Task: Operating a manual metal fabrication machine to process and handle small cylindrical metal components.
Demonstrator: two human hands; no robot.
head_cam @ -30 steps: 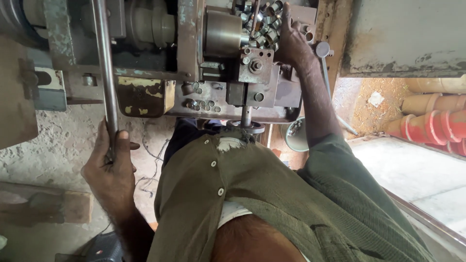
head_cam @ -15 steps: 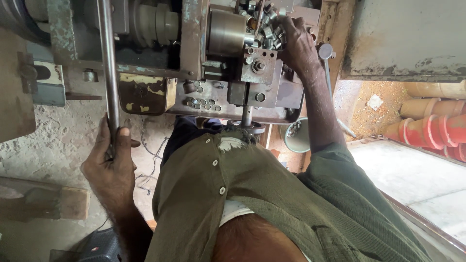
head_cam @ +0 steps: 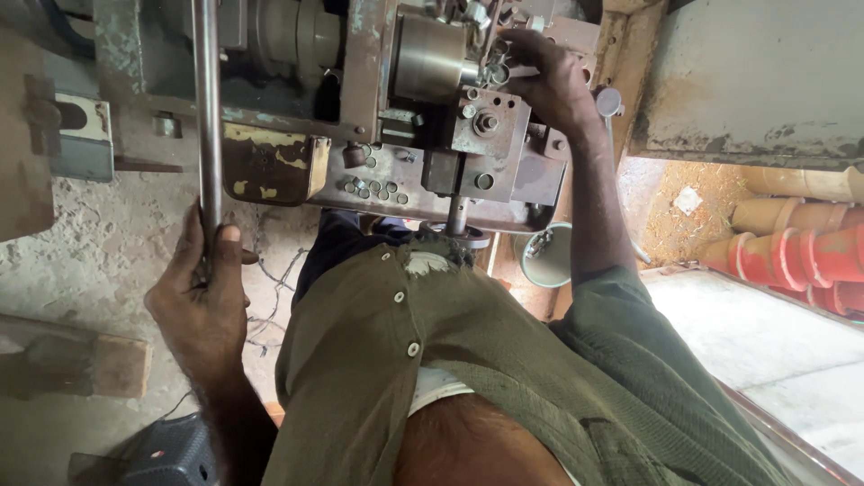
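Note:
I look down past my olive shirt at a worn metal machine (head_cam: 378, 171). My left hand (head_cam: 200, 301) is wrapped around the lower end of a long grey steel lever bar (head_cam: 207, 117) that runs up out of the picture. My right hand (head_cam: 549, 85) reaches over the tool block (head_cam: 486, 121) beside a round steel chuck (head_cam: 430, 58). Its fingertips rest among small shiny metal pieces (head_cam: 490, 67) at the chuck's face. Whether the fingers pinch one of them is hidden.
A small metal bucket (head_cam: 546, 256) stands on the floor under my right forearm. Red and cream turned wooden pieces (head_cam: 792, 238) lie at the right, next to sawdust. A wooden block (head_cam: 72, 364) and a dark plastic object (head_cam: 171, 459) sit on the concrete floor at the left.
My right hand has slid a little left and down, onto the small metal pieces at the chuck. My left hand keeps its grip on the lever bar, almost unmoved.

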